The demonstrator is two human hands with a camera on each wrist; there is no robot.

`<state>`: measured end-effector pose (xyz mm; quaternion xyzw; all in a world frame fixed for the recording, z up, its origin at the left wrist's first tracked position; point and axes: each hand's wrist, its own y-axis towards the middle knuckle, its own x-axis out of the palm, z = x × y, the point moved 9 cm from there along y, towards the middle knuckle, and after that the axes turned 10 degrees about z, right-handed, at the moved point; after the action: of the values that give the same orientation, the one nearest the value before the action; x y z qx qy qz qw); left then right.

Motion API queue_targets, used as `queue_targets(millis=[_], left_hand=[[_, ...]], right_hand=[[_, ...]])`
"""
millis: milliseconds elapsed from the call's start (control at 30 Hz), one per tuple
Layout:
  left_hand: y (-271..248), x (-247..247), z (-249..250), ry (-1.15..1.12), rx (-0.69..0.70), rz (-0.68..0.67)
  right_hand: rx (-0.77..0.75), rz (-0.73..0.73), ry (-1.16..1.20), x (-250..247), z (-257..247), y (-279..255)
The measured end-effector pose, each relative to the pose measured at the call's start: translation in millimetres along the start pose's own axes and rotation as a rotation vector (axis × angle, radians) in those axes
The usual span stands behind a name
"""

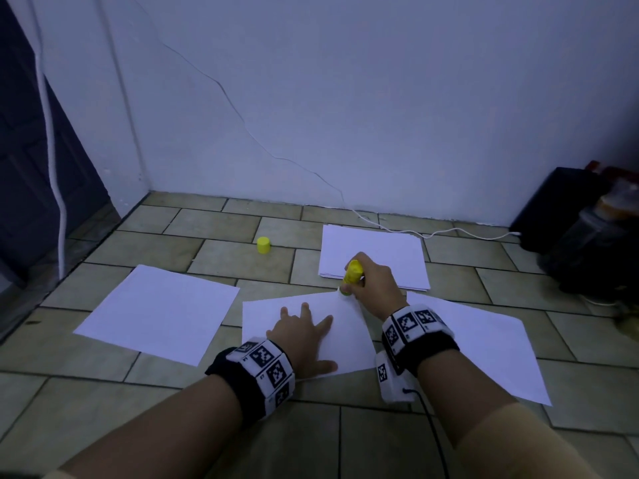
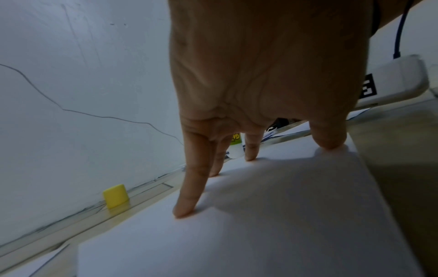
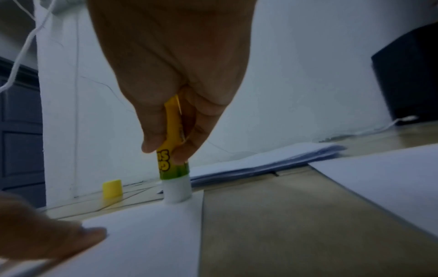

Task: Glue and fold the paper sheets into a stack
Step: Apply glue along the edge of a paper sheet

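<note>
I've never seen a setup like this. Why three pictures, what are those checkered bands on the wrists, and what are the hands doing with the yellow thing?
No machine here: a person works on a tiled floor, wearing cameras. The wide picture comes from the head; the other two look along each hand from the checkered wrist bands. The left hand presses spread fingers on a white sheet to keep it still. The right hand grips a yellow glue stick, white tip down on that sheet's far corner. Its yellow cap stands apart on the floor. Two more single sheets lie left and right, and a paper stack lies farther back.
</note>
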<state>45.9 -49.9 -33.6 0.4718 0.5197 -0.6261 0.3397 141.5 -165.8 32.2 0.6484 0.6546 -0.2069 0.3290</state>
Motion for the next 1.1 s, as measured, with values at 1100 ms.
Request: queue_targets(millis=[1100], left_hand=[[-8, -23, -23, 0.149, 0.271, 0.069]], right_hand=[[0.138, 0.028, 0.162, -45, 22, -24]])
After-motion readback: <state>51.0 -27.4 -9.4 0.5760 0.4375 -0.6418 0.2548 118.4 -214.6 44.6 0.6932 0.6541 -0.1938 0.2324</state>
